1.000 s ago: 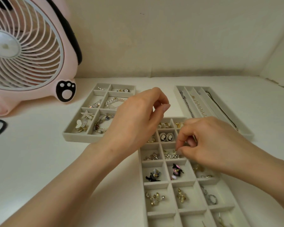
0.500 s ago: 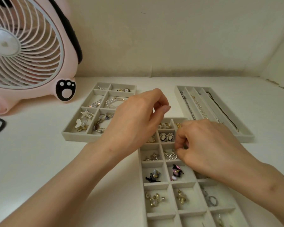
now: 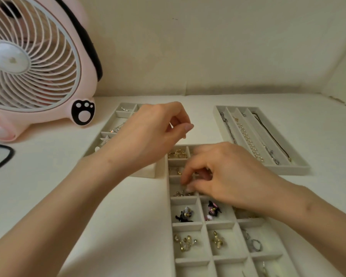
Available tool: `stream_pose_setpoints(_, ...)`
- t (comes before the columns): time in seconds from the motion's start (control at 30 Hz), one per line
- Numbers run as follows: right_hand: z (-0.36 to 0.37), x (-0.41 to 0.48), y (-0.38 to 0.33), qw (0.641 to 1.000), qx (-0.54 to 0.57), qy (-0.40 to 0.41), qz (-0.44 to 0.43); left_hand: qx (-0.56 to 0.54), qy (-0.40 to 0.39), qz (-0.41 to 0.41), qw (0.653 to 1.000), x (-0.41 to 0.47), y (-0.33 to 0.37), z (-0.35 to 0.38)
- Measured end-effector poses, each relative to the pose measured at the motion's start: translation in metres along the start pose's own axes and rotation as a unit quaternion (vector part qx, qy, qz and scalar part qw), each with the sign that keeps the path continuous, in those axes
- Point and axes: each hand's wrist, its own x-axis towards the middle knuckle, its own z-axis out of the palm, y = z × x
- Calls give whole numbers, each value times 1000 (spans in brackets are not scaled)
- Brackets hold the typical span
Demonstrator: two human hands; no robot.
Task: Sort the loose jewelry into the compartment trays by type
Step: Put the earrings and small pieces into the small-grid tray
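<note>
A grey compartment tray (image 3: pixel 203 226) in front of me holds earrings: black bow pieces (image 3: pixel 185 214), gold ones (image 3: pixel 185 241) and silver rings (image 3: pixel 255 244). My right hand (image 3: pixel 228 174) reaches into its upper left compartments, fingertips pinched on a small silvery earring (image 3: pixel 183 193). My left hand (image 3: pixel 152 134) hovers above the tray's far left corner with thumb and forefinger pinched; I cannot tell if anything is between them. A second tray (image 3: pixel 116 114), partly hidden behind the left hand, holds a star brooch (image 3: pixel 104 139). A third tray (image 3: pixel 288 169) holds necklaces, among them a pearl chain (image 3: pixel 248 140).
A pink desk fan (image 3: pixel 34 62) stands at the back left. A black cable loop (image 3: pixel 2 158) lies at the left edge. Walls close off the white surface at the back and on the right.
My right hand has moved left, from the tray's middle column to its left column, and dipped toward a compartment. My left hand has risen slightly and stays pinched.
</note>
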Motion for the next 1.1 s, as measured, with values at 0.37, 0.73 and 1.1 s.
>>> stream_pose_setpoints(0.37, -1, 8, 11, 960, 267, 61, 64, -83, -86, -21, 993, -13, -15, 5)
stream_pose_setpoints(0.73, 8, 6, 19, 916, 359, 165, 66, -219, -32, -59, 973, -19, -20, 18)
stream_pose_setpoints(1.1, 10, 3, 8, 990, 136, -10, -37, -234, 19, -92, 968, -21, -28, 13)
